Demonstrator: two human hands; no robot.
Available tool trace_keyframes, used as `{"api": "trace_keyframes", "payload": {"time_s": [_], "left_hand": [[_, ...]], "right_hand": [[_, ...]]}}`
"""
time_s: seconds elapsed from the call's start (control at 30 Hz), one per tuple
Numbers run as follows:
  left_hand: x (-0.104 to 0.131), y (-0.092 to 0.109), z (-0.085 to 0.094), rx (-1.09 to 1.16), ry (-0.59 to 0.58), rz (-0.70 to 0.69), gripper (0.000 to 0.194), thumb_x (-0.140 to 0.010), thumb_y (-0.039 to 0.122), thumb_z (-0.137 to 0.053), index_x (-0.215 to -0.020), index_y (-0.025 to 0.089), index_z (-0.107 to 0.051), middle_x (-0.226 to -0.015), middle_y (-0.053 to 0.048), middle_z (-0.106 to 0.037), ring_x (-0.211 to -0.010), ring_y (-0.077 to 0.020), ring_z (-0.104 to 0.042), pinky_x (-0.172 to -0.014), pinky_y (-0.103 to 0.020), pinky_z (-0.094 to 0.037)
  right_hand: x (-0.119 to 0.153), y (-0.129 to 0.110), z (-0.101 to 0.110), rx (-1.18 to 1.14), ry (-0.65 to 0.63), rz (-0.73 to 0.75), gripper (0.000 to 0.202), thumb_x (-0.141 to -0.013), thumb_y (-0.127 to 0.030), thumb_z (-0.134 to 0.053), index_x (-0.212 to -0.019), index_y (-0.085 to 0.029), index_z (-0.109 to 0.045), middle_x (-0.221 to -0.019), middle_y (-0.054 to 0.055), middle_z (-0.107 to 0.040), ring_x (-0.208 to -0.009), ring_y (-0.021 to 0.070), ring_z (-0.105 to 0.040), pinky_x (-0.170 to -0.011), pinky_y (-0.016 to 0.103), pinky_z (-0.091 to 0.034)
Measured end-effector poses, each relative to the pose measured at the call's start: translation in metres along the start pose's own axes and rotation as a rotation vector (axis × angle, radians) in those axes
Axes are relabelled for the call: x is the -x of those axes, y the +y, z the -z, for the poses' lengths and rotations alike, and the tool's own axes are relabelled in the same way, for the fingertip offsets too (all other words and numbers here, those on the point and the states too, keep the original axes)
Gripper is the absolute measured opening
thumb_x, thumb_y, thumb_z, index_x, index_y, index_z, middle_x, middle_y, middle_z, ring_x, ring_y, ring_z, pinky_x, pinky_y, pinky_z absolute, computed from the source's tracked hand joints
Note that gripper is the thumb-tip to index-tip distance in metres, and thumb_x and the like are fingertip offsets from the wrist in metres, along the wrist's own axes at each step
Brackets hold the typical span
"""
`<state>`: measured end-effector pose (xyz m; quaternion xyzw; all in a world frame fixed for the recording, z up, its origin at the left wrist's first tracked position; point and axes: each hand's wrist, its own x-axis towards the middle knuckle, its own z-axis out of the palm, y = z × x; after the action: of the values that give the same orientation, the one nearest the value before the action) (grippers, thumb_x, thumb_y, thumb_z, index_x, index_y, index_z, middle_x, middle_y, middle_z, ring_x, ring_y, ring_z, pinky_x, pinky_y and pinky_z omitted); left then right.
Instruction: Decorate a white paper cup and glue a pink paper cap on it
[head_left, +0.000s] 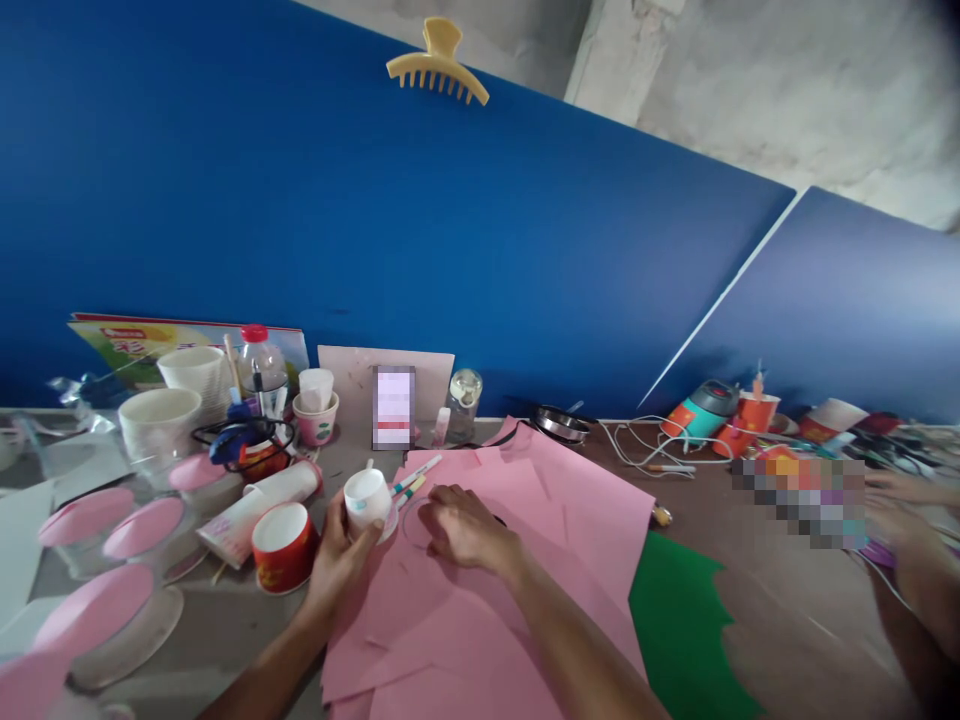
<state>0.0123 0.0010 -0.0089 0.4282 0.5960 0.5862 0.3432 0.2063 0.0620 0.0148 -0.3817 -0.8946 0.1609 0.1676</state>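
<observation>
My left hand (341,550) is wrapped round a small white paper cup (367,503), held over the left edge of the pink paper sheets (480,640). On the pink paper, my right hand (466,530) has its fingers curled together. What they hold, if anything, is hidden; a small dark tip shows beside the hand. A drawn curved line (407,520) lies on the paper by those fingertips. Marker pens (417,477) rest on the sheets between my hands. Just left of my left hand stands a red paper cup (283,547).
Cups with pink paper tops (97,605) crowd the left side. Stacked white cups (159,420), a bottle (262,365) and a phone (394,408) stand along the blue partition (450,240). Green paper (682,620) lies right. A co-worker's hand (919,530) is at far right.
</observation>
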Motion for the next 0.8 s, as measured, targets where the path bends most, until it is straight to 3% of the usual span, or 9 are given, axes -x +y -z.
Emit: {"api": "trace_keyframes", "payload": {"time_s": [0.17, 0.3, 0.43, 0.6, 0.8], "left_hand": [[-0.001, 0.001, 0.0, -0.031, -0.005, -0.008, 0.057, -0.074, 0.047, -0.065, -0.123, 0.021, -0.05, -0.124, -0.013, -0.062, -0.12, -0.035, -0.057, -0.106, -0.054, -0.04], [0.005, 0.005, -0.001, -0.011, -0.016, -0.042, 0.055, -0.075, 0.045, -0.067, -0.122, 0.022, -0.052, -0.126, -0.013, -0.063, -0.121, -0.0352, -0.057, -0.106, -0.054, -0.041], [0.013, 0.005, -0.006, 0.039, -0.095, -0.109, 0.052, -0.073, 0.042, -0.069, -0.118, 0.022, -0.054, -0.119, -0.014, -0.066, -0.114, -0.0335, -0.061, -0.101, -0.049, -0.046], [0.017, -0.002, -0.008, -0.07, -0.182, -0.18, 0.057, -0.066, 0.034, -0.072, -0.12, 0.022, -0.059, -0.112, -0.013, -0.07, -0.104, -0.0337, -0.065, -0.091, -0.045, -0.053], [0.012, -0.007, -0.006, -0.272, -0.235, -0.166, 0.059, -0.069, 0.029, -0.065, -0.127, 0.021, -0.058, -0.123, -0.015, -0.067, -0.116, -0.0372, -0.059, -0.1, -0.053, -0.045]], "right_hand": [[-0.003, -0.001, 0.002, -0.233, 0.106, -0.066, 0.016, -0.071, -0.009, -0.068, -0.063, -0.02, -0.06, -0.078, 0.003, -0.066, -0.081, 0.0219, -0.061, -0.078, 0.033, -0.043], [-0.006, -0.001, 0.015, -0.555, 0.241, -0.181, 0.013, -0.084, -0.023, -0.058, -0.072, -0.02, -0.06, -0.073, 0.002, -0.065, -0.071, 0.019, -0.061, -0.069, 0.03, -0.045], [-0.008, 0.003, 0.026, -0.954, 0.31, -0.25, 0.024, -0.091, -0.037, -0.048, -0.085, -0.017, -0.061, -0.074, 0.004, -0.069, -0.068, 0.0181, -0.065, -0.064, 0.029, -0.051], [-0.01, 0.004, 0.026, -1.304, 0.353, -0.311, 0.023, -0.083, -0.041, -0.058, -0.08, -0.018, -0.06, -0.072, 0.005, -0.07, -0.069, 0.0193, -0.067, -0.062, 0.029, -0.052], [-0.011, -0.001, 0.027, -1.483, 0.358, -0.342, 0.025, -0.072, -0.042, -0.069, -0.08, -0.019, -0.062, -0.072, 0.003, -0.07, -0.07, 0.02, -0.066, -0.065, 0.03, -0.052]]}}
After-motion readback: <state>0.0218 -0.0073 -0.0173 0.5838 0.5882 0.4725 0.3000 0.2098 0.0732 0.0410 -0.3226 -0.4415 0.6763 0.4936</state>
